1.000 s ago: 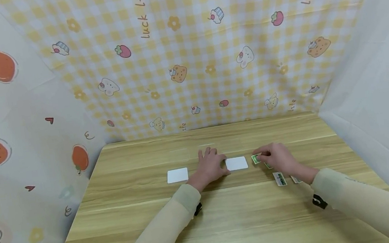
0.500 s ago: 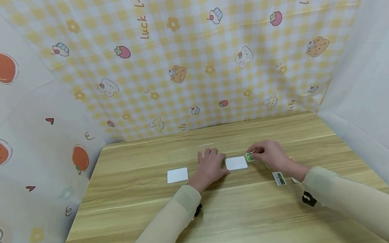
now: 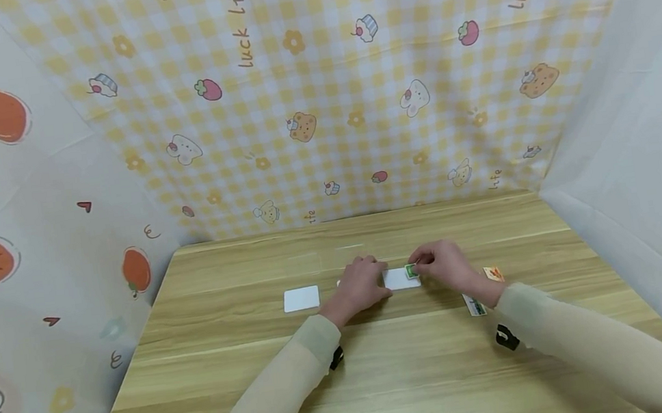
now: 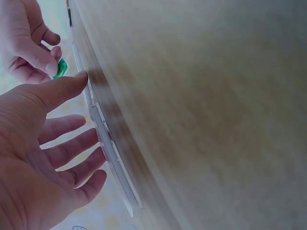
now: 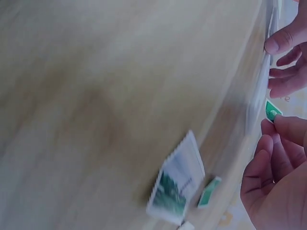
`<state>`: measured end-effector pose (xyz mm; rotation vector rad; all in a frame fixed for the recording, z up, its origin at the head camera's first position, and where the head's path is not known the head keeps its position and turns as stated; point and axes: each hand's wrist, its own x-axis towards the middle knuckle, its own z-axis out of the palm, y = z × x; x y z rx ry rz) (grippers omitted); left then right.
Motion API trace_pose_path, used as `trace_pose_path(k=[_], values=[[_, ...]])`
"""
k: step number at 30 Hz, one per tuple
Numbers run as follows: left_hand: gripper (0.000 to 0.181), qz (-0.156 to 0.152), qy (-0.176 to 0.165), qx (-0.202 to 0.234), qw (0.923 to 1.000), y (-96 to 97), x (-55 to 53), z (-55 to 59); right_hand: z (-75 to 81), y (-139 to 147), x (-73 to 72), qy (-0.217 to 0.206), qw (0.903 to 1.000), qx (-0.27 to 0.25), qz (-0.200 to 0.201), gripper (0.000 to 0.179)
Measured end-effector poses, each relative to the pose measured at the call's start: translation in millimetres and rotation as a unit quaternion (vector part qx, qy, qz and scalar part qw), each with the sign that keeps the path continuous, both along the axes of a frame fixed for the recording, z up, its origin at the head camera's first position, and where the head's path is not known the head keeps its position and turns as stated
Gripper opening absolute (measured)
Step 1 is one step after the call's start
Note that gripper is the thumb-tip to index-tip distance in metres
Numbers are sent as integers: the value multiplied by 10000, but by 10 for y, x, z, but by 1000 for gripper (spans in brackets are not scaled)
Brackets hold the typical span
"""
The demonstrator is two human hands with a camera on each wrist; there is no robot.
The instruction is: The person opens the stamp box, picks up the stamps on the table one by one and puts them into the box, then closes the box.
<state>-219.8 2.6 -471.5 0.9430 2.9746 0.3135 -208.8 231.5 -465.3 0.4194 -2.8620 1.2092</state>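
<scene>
My right hand (image 3: pixel 445 267) pinches a small green stamp (image 3: pixel 411 271) between thumb and forefinger. In the head view the stamp overlaps the upper right corner of a white card (image 3: pixel 399 281). The right wrist view shows the green stamp (image 5: pixel 272 111) tilted at the fingertips. At that card's left edge lies my left hand (image 3: pixel 358 288), its thumb and forefinger touching the edge and its other fingers spread loosely. Another white card, mostly hidden, shows a corner beside the left hand. Farther left a third white card (image 3: pixel 302 298) lies flat.
A landscape stamp (image 3: pixel 475 306) and an orange stamp (image 3: pixel 493 274) lie near my right wrist. Another green stamp (image 5: pixel 209 192) shows in the right wrist view. Faint transparent rectangles (image 3: pixel 304 265) lie behind the cards on the wooden table (image 3: pixel 354 396).
My right hand has carried the green stamp leftward from beside the white card to over its right part. The orange stamp has come into view. The left hand has stayed nearly in place.
</scene>
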Motion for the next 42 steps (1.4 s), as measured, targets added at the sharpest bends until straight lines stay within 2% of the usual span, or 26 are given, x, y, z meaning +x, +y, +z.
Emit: trace_pose_path(k=[11,18,33,42], values=[[50,-28,-268,218,9994,-61,-9,11,-64,-125,17,-133,9998,42,-161,6],[54,111,-372,261,9989,-81,-29,-6,-83,-152,20,29,9997,164,-187,6],[53,174,-400,236,9988,-78,-3,40,-107,-168,31,188,9986,427,-235,5],[53,143,-368,230,9990,-79,-28,10,-109,-179,28,269,9980,528,-223,4]])
